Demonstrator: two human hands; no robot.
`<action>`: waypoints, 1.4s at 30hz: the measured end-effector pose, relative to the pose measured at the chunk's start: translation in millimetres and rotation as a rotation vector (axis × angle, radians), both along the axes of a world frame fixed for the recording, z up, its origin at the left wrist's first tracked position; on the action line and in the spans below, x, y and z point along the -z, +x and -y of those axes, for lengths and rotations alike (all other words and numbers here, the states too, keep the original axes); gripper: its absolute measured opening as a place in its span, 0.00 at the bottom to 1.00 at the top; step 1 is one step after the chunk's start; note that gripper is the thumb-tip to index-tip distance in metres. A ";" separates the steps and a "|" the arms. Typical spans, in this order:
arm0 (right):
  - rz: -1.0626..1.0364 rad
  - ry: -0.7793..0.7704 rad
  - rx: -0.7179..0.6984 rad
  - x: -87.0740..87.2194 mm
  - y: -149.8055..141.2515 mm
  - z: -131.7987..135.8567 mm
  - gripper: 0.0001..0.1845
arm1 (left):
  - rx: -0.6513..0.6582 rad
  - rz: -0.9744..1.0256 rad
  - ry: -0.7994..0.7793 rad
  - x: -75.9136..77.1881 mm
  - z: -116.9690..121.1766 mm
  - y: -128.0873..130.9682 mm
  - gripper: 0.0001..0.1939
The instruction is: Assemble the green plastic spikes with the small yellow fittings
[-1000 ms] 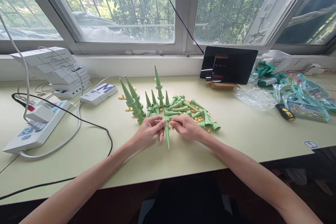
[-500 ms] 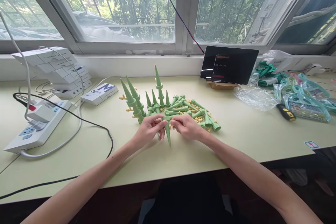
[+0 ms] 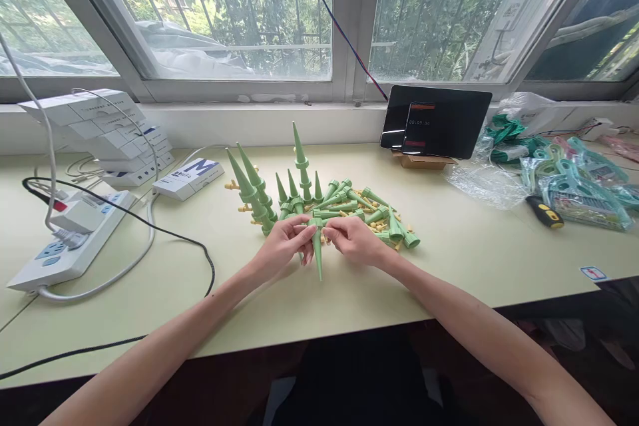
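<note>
Between thumb and fingers, my left hand (image 3: 286, 241) grips a green plastic watering spike (image 3: 318, 249), its tip pointing down toward me. My right hand (image 3: 353, 240) is pinched closed right beside the spike's collar; whatever sits in that pinch is too small and covered to name. Behind my hands lies a heap of loose green spikes (image 3: 339, 200) mixed with small yellow valve pieces (image 3: 372, 203). Left of the heap, several spikes stand stacked into tall columns (image 3: 248, 190), with yellow valves poking out of their sides.
A power strip (image 3: 74, 246) with plugs and cables lies at left, near stacked white boxes (image 3: 114, 133). A tablet and a phone showing a timer (image 3: 424, 126) lean at the back. Packaged hangers (image 3: 579, 180) and a yellow-black tool handle (image 3: 545, 212) lie at right.
The held spike's tip has swung slightly left, so it hangs more upright. Both hands stay nearly in place, and the view has shifted a little.
</note>
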State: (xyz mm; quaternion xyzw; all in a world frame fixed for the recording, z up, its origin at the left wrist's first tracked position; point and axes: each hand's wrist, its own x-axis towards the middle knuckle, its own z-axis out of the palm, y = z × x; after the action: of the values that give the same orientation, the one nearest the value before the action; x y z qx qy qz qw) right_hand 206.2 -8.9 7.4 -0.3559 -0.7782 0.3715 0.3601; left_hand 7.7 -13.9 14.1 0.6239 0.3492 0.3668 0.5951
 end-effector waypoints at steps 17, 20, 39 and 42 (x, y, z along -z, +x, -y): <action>0.013 0.102 0.192 4.0 1.5 -2.5 0.18 | -0.143 -0.049 0.131 -12.0 -2.4 -9.3 0.12; 0.120 0.195 0.146 10.3 -0.3 -3.9 0.12 | -0.122 -0.063 0.134 -13.5 -2.0 -9.6 0.12; 0.527 0.218 0.252 9.1 2.7 -5.2 0.11 | -0.106 -0.480 0.376 0.2 -6.0 -8.7 0.16; 0.562 0.215 0.283 8.5 2.9 -5.0 0.11 | -0.118 -0.544 0.452 4.1 -7.3 -8.2 0.18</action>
State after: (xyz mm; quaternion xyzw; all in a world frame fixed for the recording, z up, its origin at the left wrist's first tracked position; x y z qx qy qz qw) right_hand 209.1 -3.9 -1.0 -0.5089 -0.8248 0.1209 0.2148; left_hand -0.5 -6.5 10.1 0.7934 0.4402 0.2892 0.3050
